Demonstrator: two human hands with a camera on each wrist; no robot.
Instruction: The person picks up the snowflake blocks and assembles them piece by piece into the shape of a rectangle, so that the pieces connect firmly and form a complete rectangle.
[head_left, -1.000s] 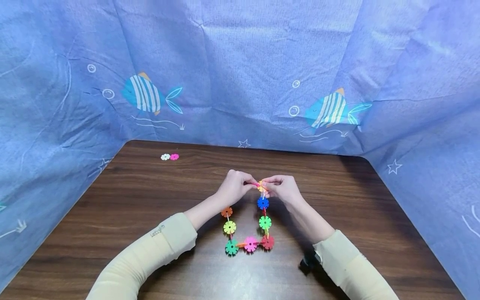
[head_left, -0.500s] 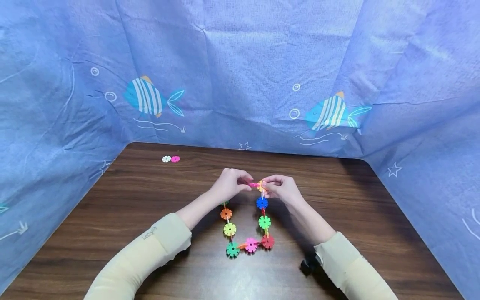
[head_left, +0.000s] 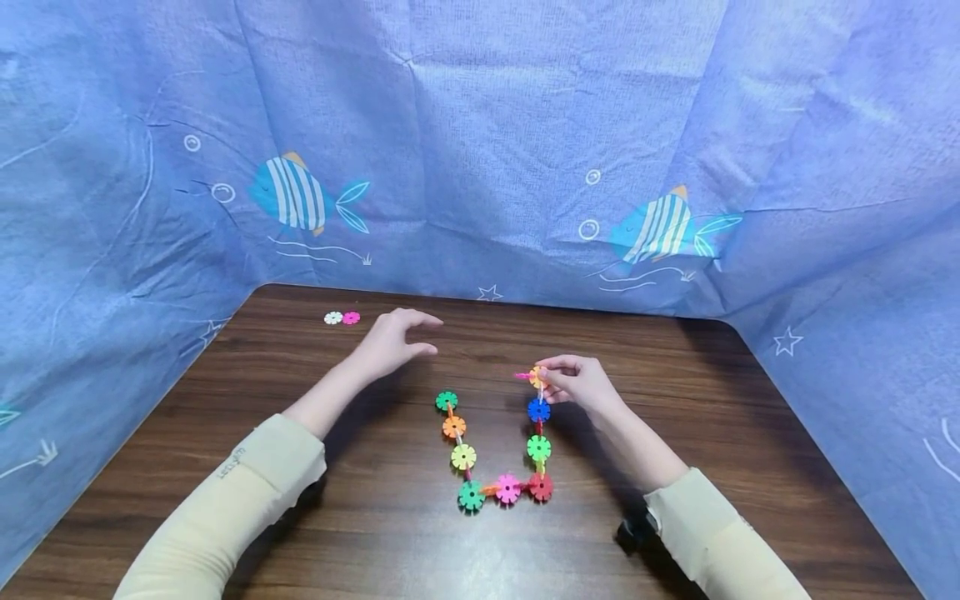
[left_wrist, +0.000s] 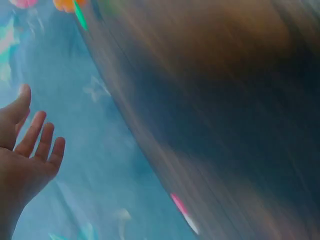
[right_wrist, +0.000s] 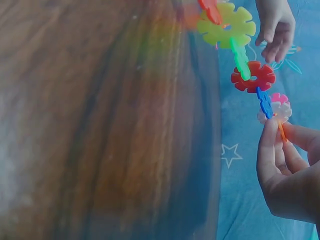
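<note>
A chain of notched plastic snowflake discs makes a U on the table, with a pink disc [head_left: 507, 488] at its near side and a green disc [head_left: 446, 401] ending its left arm. My right hand [head_left: 581, 385] pinches the light orange disc [head_left: 537, 377] at the top of the right arm, above a blue disc [head_left: 538, 410]. From that orange disc a bright pink disc [head_left: 522, 376] sticks out leftward, seen edge-on. My left hand [head_left: 392, 342] holds nothing; its thumb and fingers are spread apart, also in the left wrist view. It is over the table, left of the chain.
Two loose discs, one white [head_left: 333, 318] and one pink [head_left: 351, 318], lie side by side toward the back left of the wooden table [head_left: 675, 375]. A blue fish-patterned cloth [head_left: 480, 167] hangs behind and along the sides. A black object [head_left: 633, 533] shows by the right cuff.
My left hand has let go of the bright pink disc and moved left and back toward the loose discs. My right hand, still pinching the orange disc, has shifted slightly right with the chain.
</note>
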